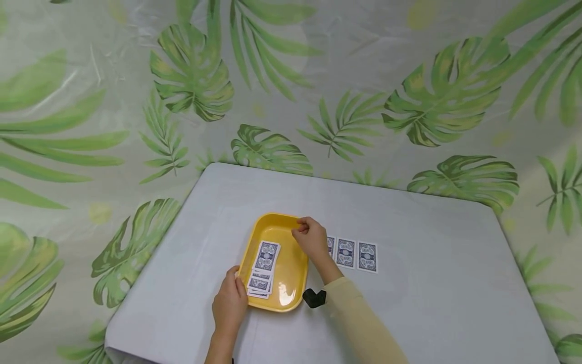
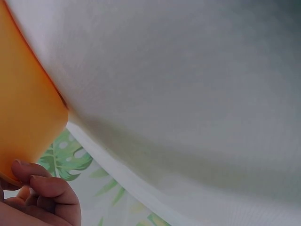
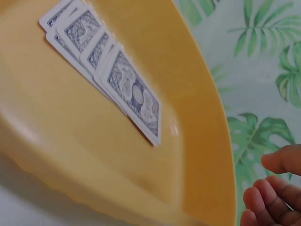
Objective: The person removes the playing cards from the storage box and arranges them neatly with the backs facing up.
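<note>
A yellow tray [image 1: 286, 273] sits on the table, with my left hand [image 1: 230, 299] gripping its left rim near the front corner. Thumb and fingers curl at the tray's edge in the left wrist view. Along the tray's left side lies an overlapping row of playing cards [image 1: 266, 257], blue patterned backs up. My right hand [image 1: 311, 237] hovers at the tray's far right corner, fingers loosely curled. In the right wrist view its thumb stands apart from the fingers [image 3: 270, 202], with nothing between them.
Face-down cards [image 1: 367, 257] lie in a row on the white-covered table [image 1: 432, 283] right of the tray, one partly hidden by my right hand. A leaf-patterned sheet [image 1: 345, 76] hangs behind the table. A black object [image 1: 314, 298] shows beside my right sleeve.
</note>
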`<state>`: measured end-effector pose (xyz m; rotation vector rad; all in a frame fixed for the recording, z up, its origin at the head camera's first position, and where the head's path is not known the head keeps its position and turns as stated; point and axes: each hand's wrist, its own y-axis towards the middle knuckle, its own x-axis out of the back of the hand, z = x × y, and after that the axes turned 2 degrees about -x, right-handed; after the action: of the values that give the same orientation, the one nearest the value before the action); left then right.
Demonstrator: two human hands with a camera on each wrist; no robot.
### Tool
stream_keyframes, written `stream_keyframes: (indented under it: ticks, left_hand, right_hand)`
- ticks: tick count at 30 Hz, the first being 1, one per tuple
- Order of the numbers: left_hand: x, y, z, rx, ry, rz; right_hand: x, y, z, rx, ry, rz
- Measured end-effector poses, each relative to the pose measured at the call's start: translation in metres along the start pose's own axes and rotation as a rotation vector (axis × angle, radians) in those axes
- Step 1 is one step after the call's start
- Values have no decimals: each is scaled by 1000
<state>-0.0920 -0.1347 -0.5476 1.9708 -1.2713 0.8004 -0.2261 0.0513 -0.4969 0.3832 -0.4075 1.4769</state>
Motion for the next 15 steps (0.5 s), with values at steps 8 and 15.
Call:
stream_keyframes:
  ticks: [8, 15]
  left_hand:
    - [-2, 0, 0, 8, -1, 9]
    - [0, -1, 1, 1, 3, -3]
  right_hand:
    - [-18, -3, -2, 7, -11, 39]
    - [-31, -2, -6, 15, -38, 86]
